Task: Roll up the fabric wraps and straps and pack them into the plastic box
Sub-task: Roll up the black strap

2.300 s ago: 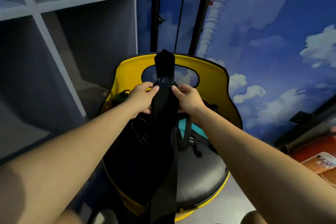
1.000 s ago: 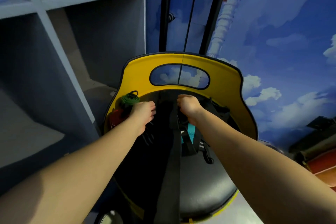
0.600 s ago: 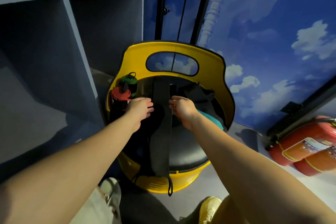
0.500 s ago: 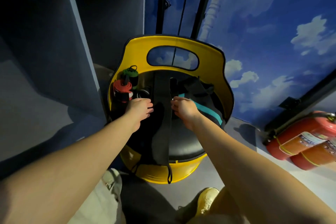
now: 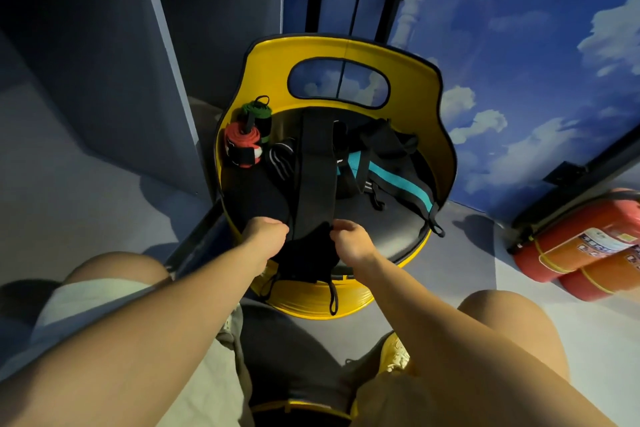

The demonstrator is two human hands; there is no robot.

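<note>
Both forearms reach forward and down from the bottom corners, converging at the near edge of the yellow chair (image 5: 429, 135); the left hand (image 5: 265, 236) and right hand (image 5: 351, 243) sit level with each other, knuckles up, just either side of the black strap (image 5: 317, 177); the fingers of each hand are curled in and pinch the strap's near end, which is bunched between them, though the fingertips themselves are hidden under the hands. The strap lies flat on the black seat, its long axis running straight away from the person, far end toward the chair back, near end with thin loops hanging over the seat's front rim. At the seat's back left stand a red roll (image 5: 242, 146) and a green roll (image 5: 258, 116), touching; a teal-striped strap (image 5: 401, 184) runs diagonally on the right; two red fire extinguishers (image 5: 578, 246) lie on the floor at right.
</note>
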